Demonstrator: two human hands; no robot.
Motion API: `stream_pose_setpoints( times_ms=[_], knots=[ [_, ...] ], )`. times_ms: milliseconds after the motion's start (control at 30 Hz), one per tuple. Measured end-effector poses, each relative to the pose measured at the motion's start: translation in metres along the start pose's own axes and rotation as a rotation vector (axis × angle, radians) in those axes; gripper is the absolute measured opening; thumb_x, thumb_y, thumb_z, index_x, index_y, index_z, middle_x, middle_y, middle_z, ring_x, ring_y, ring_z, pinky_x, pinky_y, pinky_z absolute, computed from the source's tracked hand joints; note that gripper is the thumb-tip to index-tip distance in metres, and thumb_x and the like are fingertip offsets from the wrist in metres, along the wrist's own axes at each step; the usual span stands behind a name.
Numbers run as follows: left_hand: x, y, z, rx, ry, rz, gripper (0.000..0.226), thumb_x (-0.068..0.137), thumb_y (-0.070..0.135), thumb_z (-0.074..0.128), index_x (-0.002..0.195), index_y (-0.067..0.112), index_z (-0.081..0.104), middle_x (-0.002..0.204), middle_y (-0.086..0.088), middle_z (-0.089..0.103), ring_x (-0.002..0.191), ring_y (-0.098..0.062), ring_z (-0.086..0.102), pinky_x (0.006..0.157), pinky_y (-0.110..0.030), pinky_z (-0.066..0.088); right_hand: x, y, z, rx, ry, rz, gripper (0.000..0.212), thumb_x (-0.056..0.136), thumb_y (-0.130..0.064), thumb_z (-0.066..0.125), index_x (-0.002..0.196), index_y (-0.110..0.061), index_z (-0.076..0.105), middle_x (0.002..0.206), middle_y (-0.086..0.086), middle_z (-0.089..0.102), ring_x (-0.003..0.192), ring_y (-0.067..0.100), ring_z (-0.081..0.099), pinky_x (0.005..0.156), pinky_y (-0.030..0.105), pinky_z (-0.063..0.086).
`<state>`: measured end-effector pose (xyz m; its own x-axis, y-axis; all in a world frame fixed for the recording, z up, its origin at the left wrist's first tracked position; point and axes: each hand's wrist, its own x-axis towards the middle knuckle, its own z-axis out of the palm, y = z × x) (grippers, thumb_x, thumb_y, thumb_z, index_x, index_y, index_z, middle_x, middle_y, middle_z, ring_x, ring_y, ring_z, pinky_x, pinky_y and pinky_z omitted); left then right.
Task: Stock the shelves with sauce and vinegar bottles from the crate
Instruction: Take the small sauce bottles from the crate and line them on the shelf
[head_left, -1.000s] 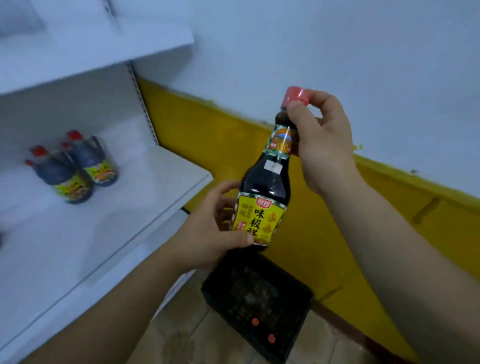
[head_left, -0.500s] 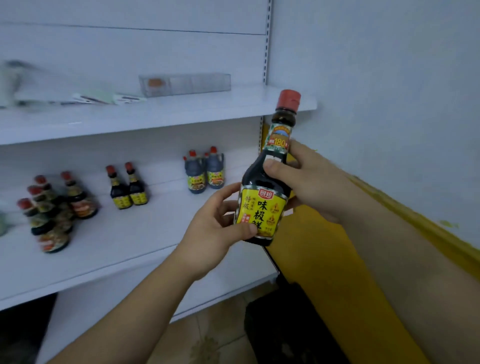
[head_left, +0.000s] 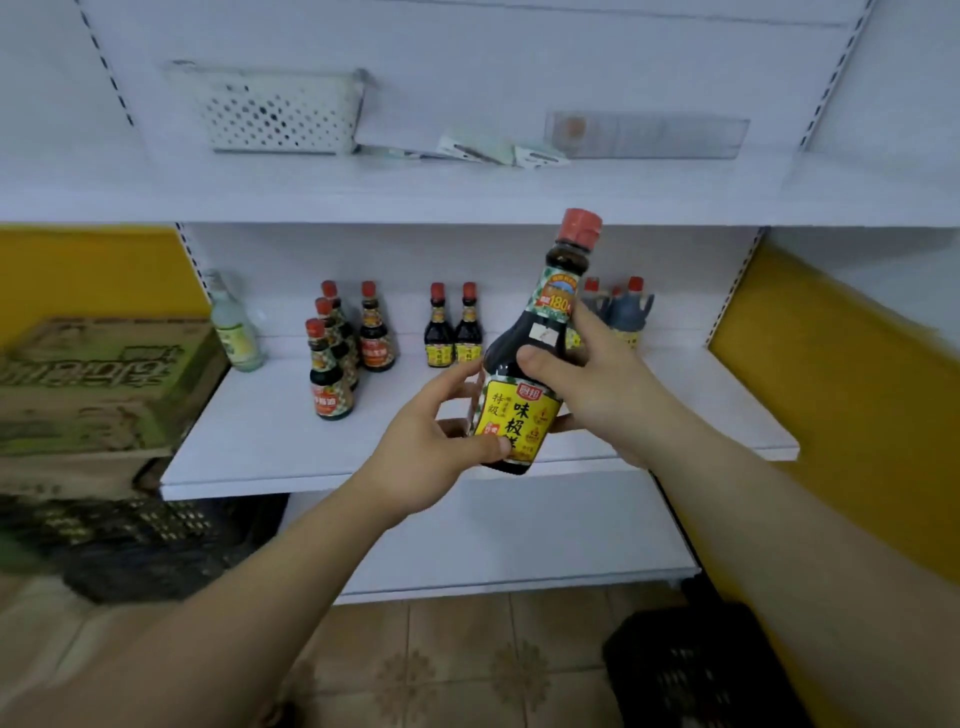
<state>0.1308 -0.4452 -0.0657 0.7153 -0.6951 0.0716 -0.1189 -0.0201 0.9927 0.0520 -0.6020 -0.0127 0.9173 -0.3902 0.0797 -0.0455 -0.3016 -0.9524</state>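
I hold a dark sauce bottle with a red cap and yellow label in front of the white middle shelf, tilted slightly right. My left hand grips its lower label; my right hand wraps its shoulder from the right. On the shelf stand several red-capped sauce bottles, a pair with yellow labels, two blue handled jugs partly behind the held bottle, and a pale bottle at the left. The black crate sits on the floor at the lower right.
A cardboard box rests on another black crate at the left. The upper shelf carries a perforated white basket, papers and a clear plastic box. Yellow wall flanks the shelving. The floor is tiled.
My view has swung left from the wall to face the shelving. My right hand slid from the cap down to the bottle's shoulder. The crate shifted to the lower right corner.
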Motion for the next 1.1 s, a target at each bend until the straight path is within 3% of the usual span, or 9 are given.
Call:
stream_pose_setpoints(
  times_ms=[200,300,433,533,667,833,900,1000,1100],
  knots=[
    [0.058,-0.054,-0.030,0.074,-0.021,-0.064,0.072,0.077,0.001,0.074,0.135,0.032,0.044,0.117,0.003,0.061,0.107,-0.016,0.062,0.089,-0.034,0.052,0.067,0.039,0.031,-0.086,0.025,0.043,0.051,0.089,-0.025,0.067,0.128,-0.042,0.041,0.098,0.000,0.068,0.089,0.020,0.070,0.079,0.048,0.059],
    [0.095,-0.097,-0.038,0.176,-0.057,-0.133,0.084,0.078,0.021,0.077,0.145,0.039,0.030,0.140,0.004,0.051,0.129,-0.015,0.047,0.102,-0.035,0.041,0.106,0.077,0.034,-0.126,0.029,0.046,0.059,0.089,-0.025,0.067,0.137,-0.037,0.036,0.095,-0.012,0.062,0.093,0.016,0.066,0.085,0.049,0.056],
    [0.137,-0.167,-0.054,0.544,-0.064,-0.316,0.079,0.087,0.044,0.063,0.150,0.037,0.016,0.157,0.007,0.023,0.143,-0.015,0.024,0.107,-0.027,0.027,0.161,0.150,0.033,-0.210,0.035,0.040,0.062,0.089,-0.023,0.067,0.142,-0.030,0.034,0.098,-0.020,0.056,0.088,-0.001,0.054,0.093,0.040,0.051],
    [0.163,-0.226,-0.061,0.837,-0.121,-0.387,0.074,0.091,0.051,0.051,0.152,0.029,0.014,0.160,0.003,0.013,0.147,-0.018,0.009,0.116,-0.033,0.011,0.200,0.208,0.034,-0.250,0.029,0.032,0.063,0.089,-0.021,0.066,0.143,-0.027,0.034,0.111,-0.013,0.055,0.098,0.006,0.052,0.089,0.030,0.045],
    [0.196,-0.292,-0.064,1.194,-0.175,-0.407,0.071,0.091,0.063,0.033,0.151,0.034,0.008,0.161,0.003,0.002,0.148,-0.022,-0.002,0.118,-0.049,0.005,0.246,0.269,0.036,-0.290,-0.015,0.004,0.065,0.090,-0.017,0.065,0.144,-0.028,0.032,0.107,-0.016,0.053,0.101,0.007,0.052,0.087,0.025,0.041],
    [0.227,-0.332,-0.059,1.303,-0.062,-0.421,0.069,0.088,0.070,0.017,0.149,0.040,0.005,0.160,0.011,-0.003,0.147,-0.018,-0.010,0.113,-0.059,-0.006,0.290,0.318,0.037,-0.285,0.013,-0.024,0.064,0.090,-0.014,0.064,0.144,-0.027,0.031,0.099,-0.024,0.052,0.087,-0.012,0.051,0.082,0.017,0.044],
    [0.234,-0.340,-0.060,1.304,-0.024,-0.398,0.069,0.087,0.072,0.016,0.149,0.041,0.008,0.160,0.011,-0.003,0.147,-0.018,-0.009,0.112,-0.062,-0.005,0.303,0.333,0.037,-0.258,0.043,-0.023,0.063,0.090,-0.014,0.064,0.144,-0.025,0.033,0.100,-0.024,0.053,0.088,-0.013,0.052,0.086,0.022,0.045],
    [0.229,-0.344,-0.061,1.323,0.009,-0.348,0.072,0.084,0.074,0.015,0.148,0.042,0.008,0.160,0.010,-0.004,0.147,-0.017,-0.010,0.112,-0.061,-0.003,0.316,0.342,0.034,-0.247,0.094,-0.030,0.059,0.091,-0.015,0.064,0.142,-0.023,0.034,0.097,-0.025,0.051,0.086,-0.014,0.051,0.078,0.013,0.045],
    [0.232,-0.352,-0.061,1.333,0.020,-0.344,0.075,0.081,0.076,0.009,0.148,0.042,0.005,0.160,0.010,-0.006,0.147,-0.016,-0.011,0.113,-0.060,-0.001,0.340,0.352,0.033,-0.240,0.112,-0.018,0.053,0.092,-0.018,0.063,0.139,-0.019,0.038,0.100,-0.023,0.052,0.094,-0.002,0.054,0.080,0.017,0.044]
  ],
)
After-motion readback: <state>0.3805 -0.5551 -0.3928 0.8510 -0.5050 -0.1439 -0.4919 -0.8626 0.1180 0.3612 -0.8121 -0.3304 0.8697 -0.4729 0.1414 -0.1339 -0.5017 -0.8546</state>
